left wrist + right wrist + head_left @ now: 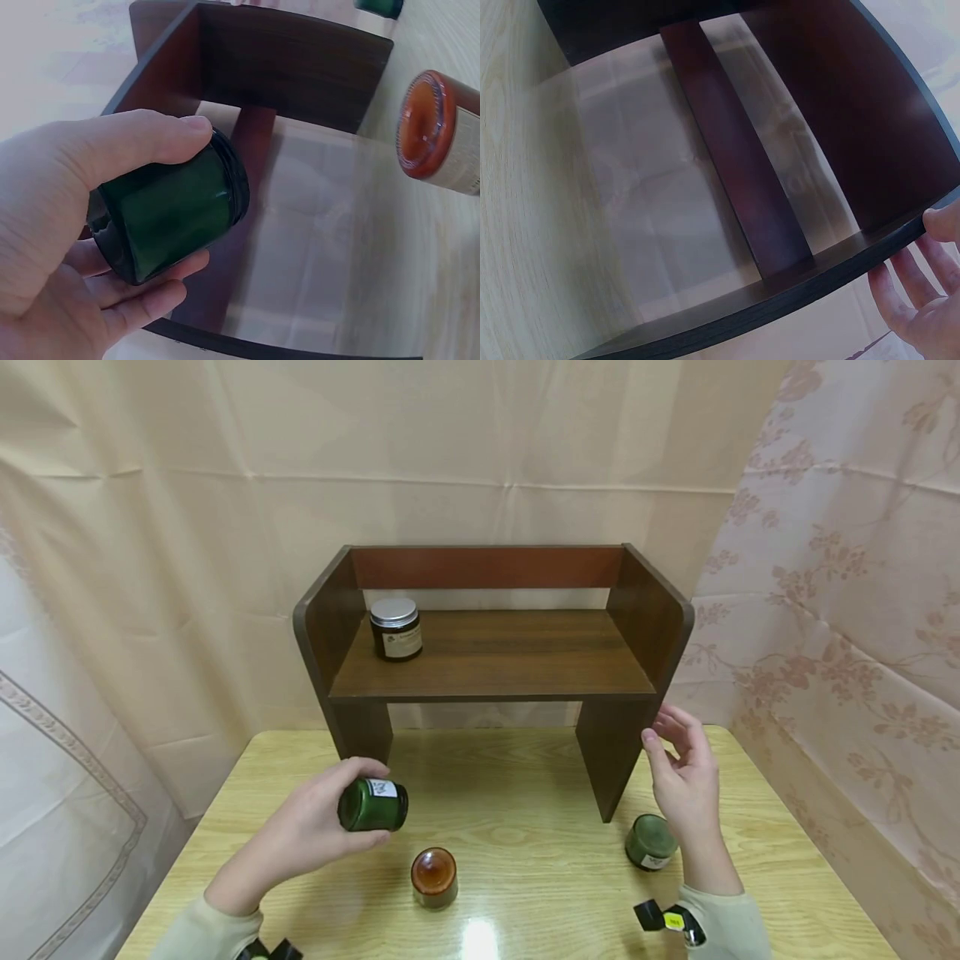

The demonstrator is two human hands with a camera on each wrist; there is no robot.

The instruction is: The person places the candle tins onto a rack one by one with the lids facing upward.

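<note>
My left hand has its fingers curled round a green jar, thumb on one side and the other fingers on the opposite side; the jar is tipped onto its side, its darker end facing right and a pale label showing on top; I hold it above the bench, in front of the left side of a dark wooden shelf unit.

My right hand is at the right side panel of that unit; its thumb lies at the front edge while the other fingers spread loosely along the outer face, thumb and fingers fairly wide apart; how hard they press I cannot tell.

An amber jar stands on the bench, nearer to me and a little right of the green jar; a second green jar stands beside my right wrist, near the foot of the right side panel; a dark jar with a silver lid stands upright on the unit's board, towards its left end, a pale label on its front.
</note>
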